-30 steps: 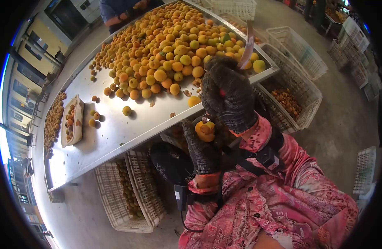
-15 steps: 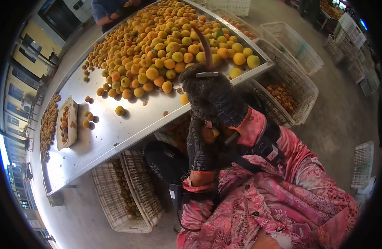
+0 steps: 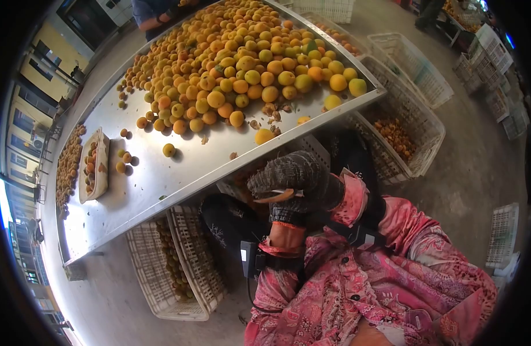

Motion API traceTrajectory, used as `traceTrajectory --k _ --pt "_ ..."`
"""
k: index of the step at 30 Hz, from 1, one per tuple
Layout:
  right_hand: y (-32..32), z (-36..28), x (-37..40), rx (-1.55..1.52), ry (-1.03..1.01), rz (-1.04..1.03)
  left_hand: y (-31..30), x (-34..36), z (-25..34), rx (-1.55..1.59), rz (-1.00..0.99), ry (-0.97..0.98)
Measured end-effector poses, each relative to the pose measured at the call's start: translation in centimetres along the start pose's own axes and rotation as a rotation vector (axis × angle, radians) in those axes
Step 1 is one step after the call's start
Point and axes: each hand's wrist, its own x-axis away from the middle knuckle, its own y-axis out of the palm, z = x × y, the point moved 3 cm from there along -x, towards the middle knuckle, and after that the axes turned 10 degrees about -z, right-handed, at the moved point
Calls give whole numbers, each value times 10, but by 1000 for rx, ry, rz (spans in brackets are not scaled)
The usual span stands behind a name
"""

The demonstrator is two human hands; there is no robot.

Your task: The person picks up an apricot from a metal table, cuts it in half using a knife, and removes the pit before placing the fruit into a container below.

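Note:
My right hand [image 3: 294,179], in a dark knit glove, is closed round a small curved knife [image 3: 277,196], whose blade points left below the knuckles. Under it is my left hand [image 3: 288,215], also gloved; only the part near the cuff shows, and its fingers and anything in them are hidden. Both hands are close together over my lap, just off the edge of the metal table [image 3: 202,184]. Past that edge spreads a big heap of yellow-orange apricots [image 3: 219,75]. One apricot [image 3: 264,136] and several stones or scraps [image 3: 272,113] lie near the rim.
A small white basket [image 3: 104,167] of fruit stands on the table's left part. Plastic crates [image 3: 205,259] sit on the floor at lower left. On the right, another crate [image 3: 432,130] has orange pieces beside it. A co-worker's arm [image 3: 153,20] reaches in at the far side.
My right hand has dropped from the table edge toward my lap, and the knife blade has swung from upright to pointing left. The apricot seen at my left hand is now hidden.

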Motion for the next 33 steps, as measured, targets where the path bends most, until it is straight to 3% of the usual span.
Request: traceTrajectory --k 3,8,9,10,12,13,15,18,19,21,22,24,25,26,28,29,30,32,33 --pt "-2 3 -3 -83 75 9 10 5 7 273 30 -68" --pt "-6 36 8 -903 631 600 21 8 15 711 76 -175" --pt "-7 38 9 -864 509 566 17 10 4 714 9 -192" --pt "-7 37 8 -865 509 567 20 11 6 713 10 -193" --pt "-5 37 6 -1195 508 625 23 12 12 717 92 -118" --pt "-7 42 8 -1196 509 622 18 12 6 719 93 -116" --pt "-4 56 10 -1455 647 456 8 14 16 -765 162 369" --pt "-3 57 6 -1506 797 424 11 13 26 -869 -6 352" --pt "-4 59 3 -1506 795 425 9 12 26 -870 -7 353" --pt "0 60 -4 -1341 805 27 3 8 14 -751 -180 260" --pt "5 62 -5 -1343 807 27 -1 6 11 -751 -179 258" --pt "8 53 -18 -764 287 -226 -3 3 5 -1052 -274 298" --pt "1 41 -25 -144 -82 -273 -3 3 4 -1052 -274 298" --pt "1 35 -27 -144 -82 -273 -4 4 1 -1022 -270 236" --pt "17 39 -16 -1266 770 -245 -7 4 -4 -989 -261 177" --pt "13 32 -19 -791 543 -319 -7 5 -7 -1148 -297 223" --pt "14 25 -18 -792 543 -319 -7 6 -9 -1308 -336 270" --pt "8 6 -17 -330 264 -226 -12 1 -19 -1148 -311 251" --pt "12 6 -10 -277 187 -164 -15 -1 -26 -989 -282 232"
